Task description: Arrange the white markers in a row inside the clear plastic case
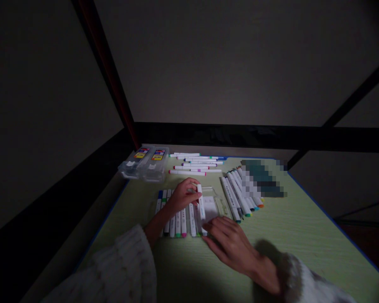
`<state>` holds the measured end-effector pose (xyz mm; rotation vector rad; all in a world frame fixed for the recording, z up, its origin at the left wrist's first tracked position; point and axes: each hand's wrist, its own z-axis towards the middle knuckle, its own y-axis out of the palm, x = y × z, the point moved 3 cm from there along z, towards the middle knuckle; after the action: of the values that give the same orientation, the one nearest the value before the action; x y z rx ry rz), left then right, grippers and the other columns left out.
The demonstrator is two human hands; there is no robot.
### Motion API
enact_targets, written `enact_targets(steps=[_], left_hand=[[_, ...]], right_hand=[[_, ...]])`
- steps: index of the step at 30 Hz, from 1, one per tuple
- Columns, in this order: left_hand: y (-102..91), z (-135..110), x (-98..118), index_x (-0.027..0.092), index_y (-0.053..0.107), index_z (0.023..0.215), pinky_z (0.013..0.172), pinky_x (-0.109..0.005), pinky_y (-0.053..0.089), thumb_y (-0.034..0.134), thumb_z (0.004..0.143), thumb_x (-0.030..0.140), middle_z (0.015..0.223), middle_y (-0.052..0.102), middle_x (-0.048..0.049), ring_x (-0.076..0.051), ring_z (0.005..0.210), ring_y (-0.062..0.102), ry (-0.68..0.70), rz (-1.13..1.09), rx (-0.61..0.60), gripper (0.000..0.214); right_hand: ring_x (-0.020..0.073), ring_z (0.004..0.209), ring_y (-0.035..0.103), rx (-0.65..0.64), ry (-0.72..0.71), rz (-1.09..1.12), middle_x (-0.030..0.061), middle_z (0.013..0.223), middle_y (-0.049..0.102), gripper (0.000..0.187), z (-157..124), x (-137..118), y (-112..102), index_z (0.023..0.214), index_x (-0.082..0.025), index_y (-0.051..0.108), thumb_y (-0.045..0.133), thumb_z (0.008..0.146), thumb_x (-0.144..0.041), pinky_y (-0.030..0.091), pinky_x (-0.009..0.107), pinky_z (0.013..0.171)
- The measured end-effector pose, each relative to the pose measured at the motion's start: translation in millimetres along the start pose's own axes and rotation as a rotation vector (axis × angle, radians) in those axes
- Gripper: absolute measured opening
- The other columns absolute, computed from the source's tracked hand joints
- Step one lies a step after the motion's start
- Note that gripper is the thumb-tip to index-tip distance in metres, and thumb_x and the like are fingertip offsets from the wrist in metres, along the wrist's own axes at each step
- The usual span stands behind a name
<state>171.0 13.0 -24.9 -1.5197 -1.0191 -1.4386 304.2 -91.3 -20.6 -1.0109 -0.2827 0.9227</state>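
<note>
A white marker (201, 206) leans over a clear plastic case (222, 206) in the middle of the table. My left hand (185, 194) pinches its upper end between thumb and fingers. At the lower end, my right hand (229, 242) has its thumb and index finger closed around the marker's tip. Left of it, a row of white markers (177, 223) with coloured ends lies side by side, partly covered by my left hand and wrist. A pale insert (210, 206) shows in the case to the right of the marker.
Two clear lidded cases (158, 166) with yellow labels stand at the table's back left. Loose slim markers (196, 165) lie along the back. A pile of thicker markers (235, 195) sits on the right, beside a blurred dark green item (262, 179). Walls border the table (303, 240).
</note>
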Motion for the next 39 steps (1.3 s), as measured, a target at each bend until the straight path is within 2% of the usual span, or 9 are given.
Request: enact_targets(steps=[6, 13, 17, 20, 27, 39], left_hand=[[-2.9, 3, -6, 0.015, 0.05, 0.082, 0.055, -0.02, 0.045, 0.061, 0.061, 0.017, 0.073, 0.052, 0.0023, -0.009, 0.062, 0.055, 0.068, 0.099, 0.03, 0.024], [-10.5, 2, -3, 0.015, 0.059, 0.081, 0.062, -0.023, 0.043, 0.061, 0.06, 0.012, 0.085, 0.053, -0.0028, -0.014, 0.076, 0.051, 0.192, 0.562, 0.179, 0.02], [-10.5, 0, -2, 0.015, 0.062, 0.079, 0.077, -0.03, 0.042, 0.062, 0.061, 0.01, 0.085, 0.053, -0.0032, -0.017, 0.085, 0.05, 0.273, 0.697, 0.212, 0.019], [-9.5, -1, -2, 0.015, 0.063, 0.079, 0.084, -0.033, 0.038, 0.064, 0.061, 0.011, 0.084, 0.053, -0.0038, -0.017, 0.087, 0.05, 0.283, 0.77, 0.229, 0.018], [-8.0, -1, -2, 0.016, 0.065, 0.077, 0.086, -0.035, 0.036, 0.064, 0.061, 0.013, 0.084, 0.056, -0.0036, -0.018, 0.087, 0.051, 0.258, 0.847, 0.233, 0.017], [-8.4, 0, -6, 0.017, 0.064, 0.078, 0.083, -0.033, 0.038, 0.062, 0.062, 0.013, 0.084, 0.057, -0.0031, -0.017, 0.085, 0.051, 0.266, 0.833, 0.222, 0.017]], right_hand=[[0.0171, 0.068, 0.052, -0.048, 0.001, 0.009, 0.0043, 0.073, 0.057, 0.016, 1, -1, 0, 0.088, -0.016, 0.056, 0.041, 0.086, -0.021, 0.042, 0.031, 0.063], [0.0179, 0.07, 0.052, -0.072, 0.005, 0.01, 0.0045, 0.075, 0.058, 0.017, 0, 1, 3, 0.092, -0.015, 0.056, 0.042, 0.086, -0.022, 0.042, 0.032, 0.063], [0.0183, 0.071, 0.052, -0.091, 0.014, 0.006, 0.0049, 0.076, 0.058, 0.017, 0, 2, 4, 0.089, -0.015, 0.057, 0.042, 0.086, -0.023, 0.043, 0.033, 0.065], [0.0187, 0.071, 0.052, -0.094, 0.015, 0.005, 0.0054, 0.076, 0.058, 0.018, 0, 1, 3, 0.089, -0.014, 0.057, 0.041, 0.087, -0.023, 0.044, 0.034, 0.064], [0.0181, 0.072, 0.053, -0.111, 0.024, 0.004, 0.0052, 0.077, 0.058, 0.017, 1, 0, 3, 0.088, -0.016, 0.057, 0.041, 0.087, -0.024, 0.044, 0.033, 0.065], [0.0179, 0.07, 0.053, -0.115, 0.035, 0.026, 0.0049, 0.075, 0.058, 0.019, 3, 0, 2, 0.084, -0.016, 0.057, 0.04, 0.087, -0.024, 0.046, 0.033, 0.065]])
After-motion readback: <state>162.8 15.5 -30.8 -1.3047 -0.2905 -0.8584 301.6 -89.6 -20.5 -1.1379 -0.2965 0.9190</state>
